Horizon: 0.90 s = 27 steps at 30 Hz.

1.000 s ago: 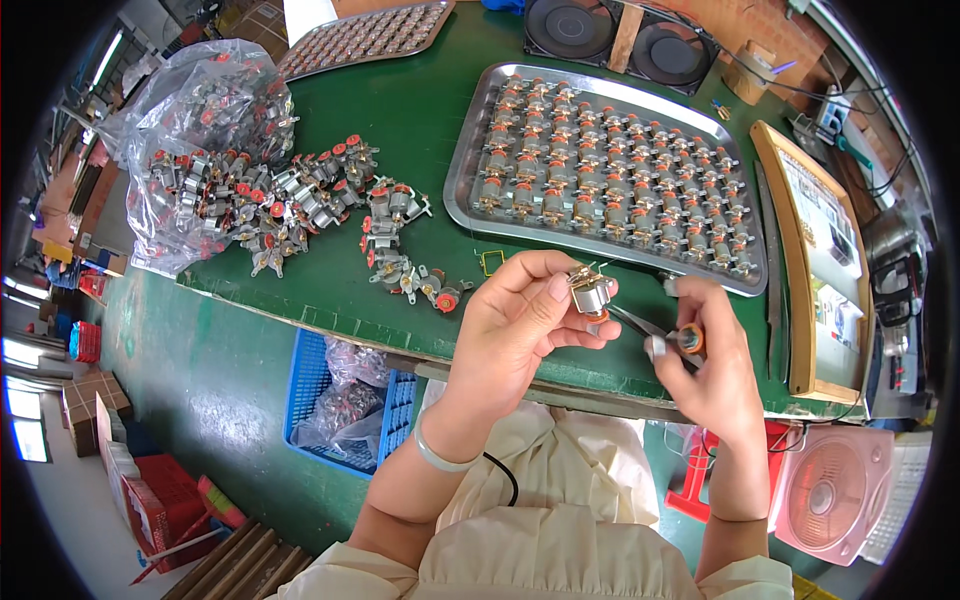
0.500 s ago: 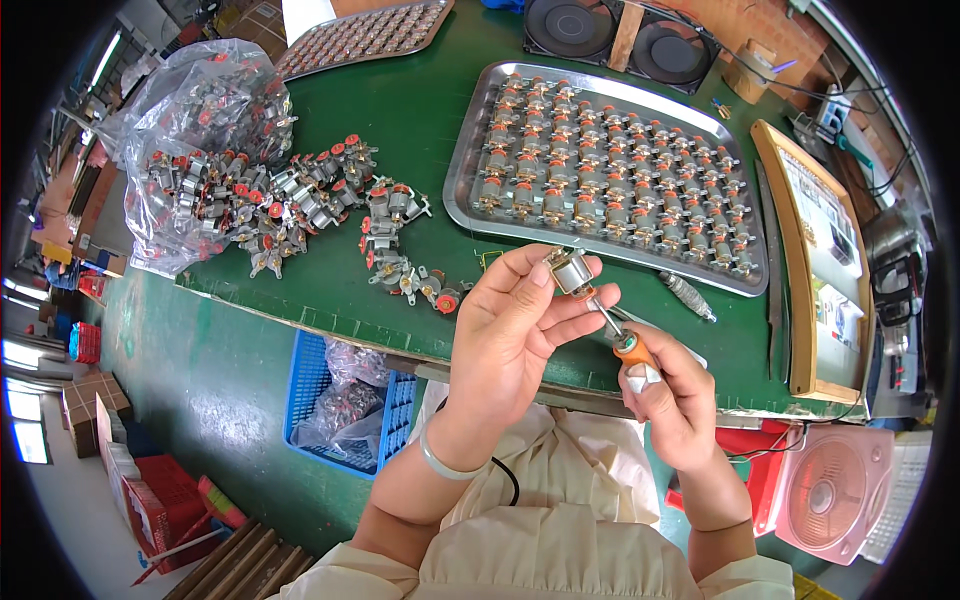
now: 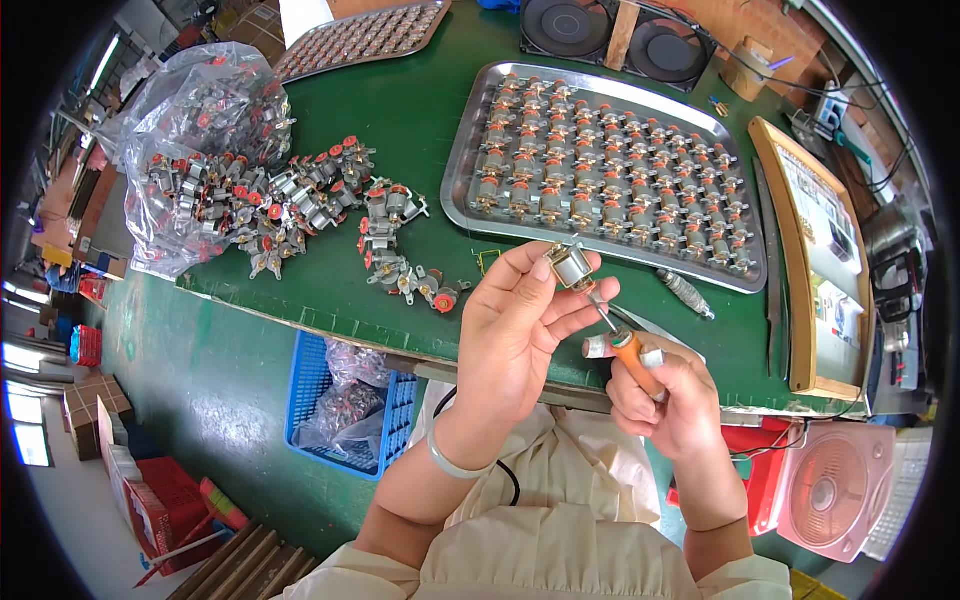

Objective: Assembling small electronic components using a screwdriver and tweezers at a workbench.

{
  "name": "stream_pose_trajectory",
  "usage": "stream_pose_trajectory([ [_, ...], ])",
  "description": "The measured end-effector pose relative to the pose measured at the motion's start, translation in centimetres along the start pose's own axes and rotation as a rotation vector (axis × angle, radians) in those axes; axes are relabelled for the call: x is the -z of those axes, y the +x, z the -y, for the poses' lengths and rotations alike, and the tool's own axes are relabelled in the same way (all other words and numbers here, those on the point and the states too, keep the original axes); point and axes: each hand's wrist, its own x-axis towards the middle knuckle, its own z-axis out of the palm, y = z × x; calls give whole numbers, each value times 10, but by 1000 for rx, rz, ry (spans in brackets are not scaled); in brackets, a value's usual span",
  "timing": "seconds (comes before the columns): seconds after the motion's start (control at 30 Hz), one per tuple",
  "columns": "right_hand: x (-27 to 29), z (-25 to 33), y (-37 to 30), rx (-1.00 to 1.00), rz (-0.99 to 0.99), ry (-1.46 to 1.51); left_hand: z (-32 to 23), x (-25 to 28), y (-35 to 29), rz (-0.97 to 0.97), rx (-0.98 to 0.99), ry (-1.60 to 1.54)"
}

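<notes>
My left hand (image 3: 515, 330) pinches a small silver cylindrical part (image 3: 571, 268) with metal tabs, held up above the table's near edge. Its kind is not clear; it resembles a small motor. My right hand (image 3: 665, 400) is wrapped round the orange handle of a screwdriver (image 3: 638, 362). The shaft slants up toward the underside of the part, close to my left fingertips; I cannot tell whether the tip touches it. White wrapping covers some right fingertips. Just beyond my hands, a metal tray (image 3: 457, 190) holds rows of similar parts with orange-red tops.
To the left, a plastic bag (image 3: 165, 90) spills red-topped parts (image 3: 285, 195) over the green table (image 3: 410, 110). Another filled tray (image 3: 440, 12) lies behind. A wrapped tool (image 3: 686, 294) and a wooden frame (image 3: 795, 350) are at right; a blue crate (image 3: 305, 390) stands below.
My right hand has shifted its grip on the screwdriver; the orange handle now shows more and one wrapped finger extends left. The left hand still holds the part in nearly the same place.
</notes>
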Motion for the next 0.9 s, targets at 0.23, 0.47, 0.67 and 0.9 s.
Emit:
stream_pose_trajectory([
  [0.23, -13, -2, 1, 15, -72, -62, 0, 2, 1, -24, -20, 5],
  [0.47, -1, -6, 3, 24, 72, 119, -1, 2, 0, 13, -31, -20],
  [0.67, -10, -15, 11, 883, -299, -1265, -1, 1, -1, 29, -105, 42],
  [0.9, -11, -12, 9, 843, -321, -1329, 0, -3, -3, 16, -103, 49],
])
